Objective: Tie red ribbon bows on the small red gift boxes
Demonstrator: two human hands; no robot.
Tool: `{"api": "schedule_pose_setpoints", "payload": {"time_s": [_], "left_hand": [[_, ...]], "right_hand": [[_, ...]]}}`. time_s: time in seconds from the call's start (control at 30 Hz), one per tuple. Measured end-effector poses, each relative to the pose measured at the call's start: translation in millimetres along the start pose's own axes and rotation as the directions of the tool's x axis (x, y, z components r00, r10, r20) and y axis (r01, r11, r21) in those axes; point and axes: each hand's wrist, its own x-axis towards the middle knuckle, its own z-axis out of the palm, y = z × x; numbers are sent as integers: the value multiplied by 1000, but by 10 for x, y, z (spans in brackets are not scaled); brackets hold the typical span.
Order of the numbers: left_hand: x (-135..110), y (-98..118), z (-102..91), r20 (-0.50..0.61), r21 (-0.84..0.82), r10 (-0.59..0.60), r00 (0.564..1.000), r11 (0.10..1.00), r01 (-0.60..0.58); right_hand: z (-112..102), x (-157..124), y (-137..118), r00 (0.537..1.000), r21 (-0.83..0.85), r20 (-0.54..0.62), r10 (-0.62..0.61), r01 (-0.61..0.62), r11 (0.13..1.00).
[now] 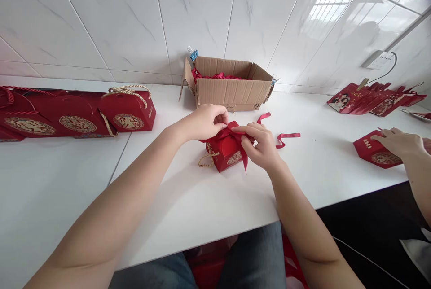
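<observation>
A small red gift box (225, 151) with a gold medallion and a rope handle sits on the white table (188, 199) in front of me. A red ribbon (284, 138) lies across its top and trails off to the right. My left hand (206, 120) pinches the ribbon at the top of the box. From the right side, my right hand (261, 145) pinches the ribbon too, with one ribbon end hanging down under it.
An open cardboard box (232, 89) with red ribbons stands behind, against the tiled wall. A row of finished red gift boxes (77, 114) lines the left. Flat red boxes (370, 98) are stacked at the right, where another person's hand (399, 142) rests on a flat red box (375, 150).
</observation>
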Motion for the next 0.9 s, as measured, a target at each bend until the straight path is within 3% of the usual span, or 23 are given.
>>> {"api": "schedule_pose_setpoints", "payload": {"time_s": [0.2,0.4,0.63,0.77,0.9], "left_hand": [[-13,22,-17,14,-37,-34,999,999,34],[1,13,17,-6,-62,11,1000,998,-11],[4,15,16,-7,-85,-16,1000,996,15],[3,7,16,21,-89,-15,1000,996,17],[3,5,23,57,-49,2,998,999,1]], "right_hand": [[35,26,-14,990,53,0,140,-140,989],[51,16,23,972,119,-40,232,-226,967],[27,18,-31,971,87,-117,210,-201,976],[0,8,-1,991,-101,-61,116,-122,987],[-7,-13,49,989,-168,-60,135,-143,975]]}}
